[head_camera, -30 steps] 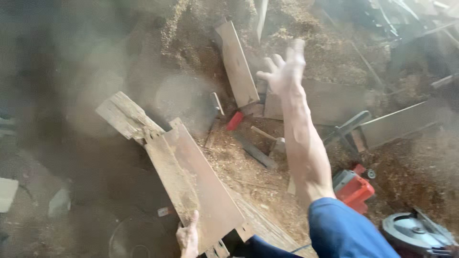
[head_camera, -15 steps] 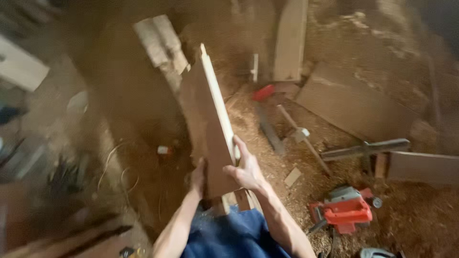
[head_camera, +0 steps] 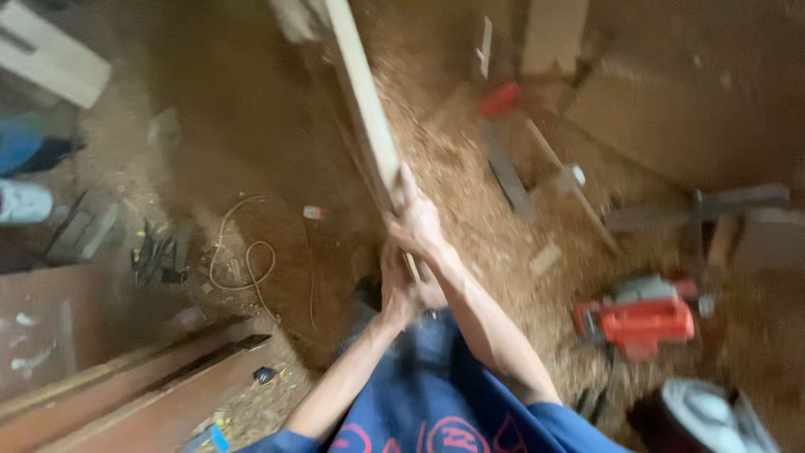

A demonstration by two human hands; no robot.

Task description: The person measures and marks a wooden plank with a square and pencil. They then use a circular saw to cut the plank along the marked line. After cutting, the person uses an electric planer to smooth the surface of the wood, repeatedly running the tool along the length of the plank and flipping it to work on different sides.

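Although the frame is smeared by motion, both hands plainly grip the same wooden board (head_camera: 362, 109), which stands on edge and runs up and away from them toward the top of the view. The right hand (head_camera: 412, 220) sits higher, its fingers wrapped round the board's near edge, closed tight on the wood. The left hand (head_camera: 396, 289) lies just below and slightly behind the right one, also clamped on the board's lower end, though blur makes it hard to tell exactly how its fingers lie. The board's long axis slants from the hands upward and a little to the left, so nearly its whole length lies beyond the right hand, and only a short stub reaches down past the left. Off to the right of the hands, well apart, a red power saw (head_camera: 641, 317) rests on the sawdust-covered floor (head_camera: 470, 176). A loose cord (head_camera: 243, 260) loops on the floor left of the left hand, and dark planks (head_camera: 142, 394) lie farther down on that side.
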